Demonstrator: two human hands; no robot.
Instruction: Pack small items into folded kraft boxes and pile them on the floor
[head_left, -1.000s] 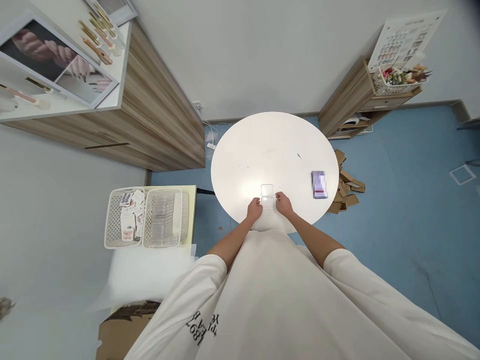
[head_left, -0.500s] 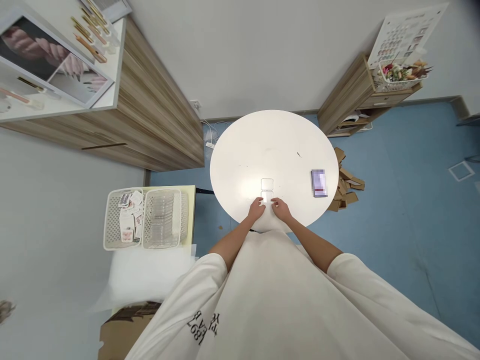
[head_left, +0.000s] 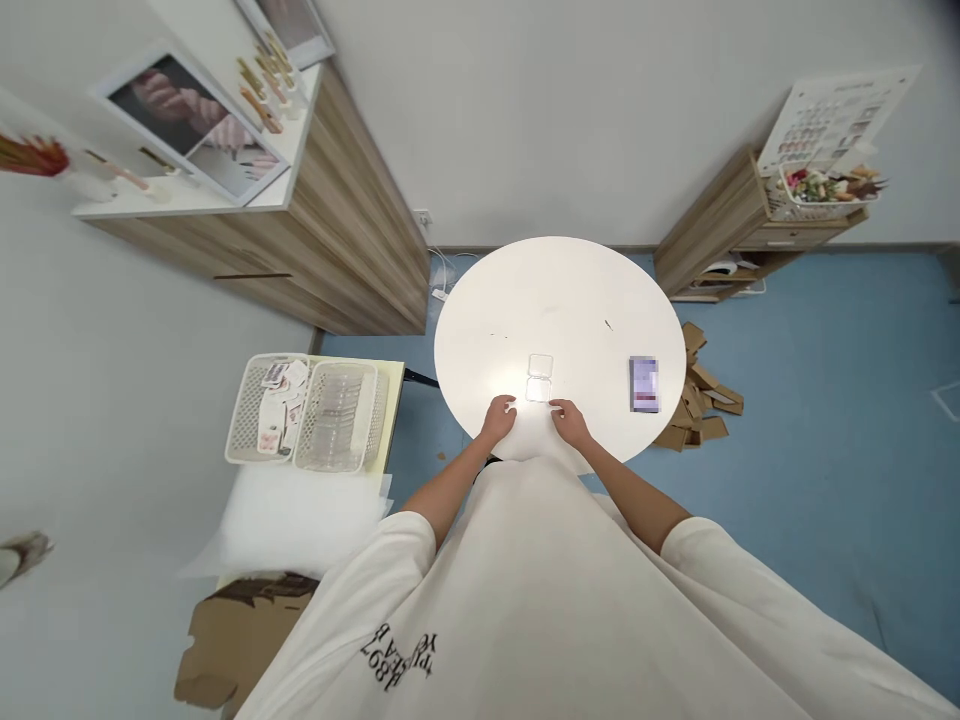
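Note:
A small clear plastic case (head_left: 539, 390) lies opened out flat on the white oval table (head_left: 487, 290), its two rounded square halves one behind the other. My left hand (head_left: 499, 418) is to the left of the nearer half, apart from it, with thumb and fingers parted and nothing held. At the nearer half's right front corner is my right hand (head_left: 571, 422), its fingertips at or touching the edge, thumb a little apart. Whether anything lies inside the case is too small to tell.
A purple box-like item (head_left: 643, 384), blurred out, lies at the table's right. On a side table at left stand a basket of printed cards (head_left: 259, 395) and a basket of clear plastic cases (head_left: 330, 420), beside white wrapping sheets (head_left: 300, 520). Cardboard pieces (head_left: 697, 400) lie on the floor.
My left hand has moved left, away from the case. My right hand stays by its right corner, slightly more to the side. The view has shifted a little.

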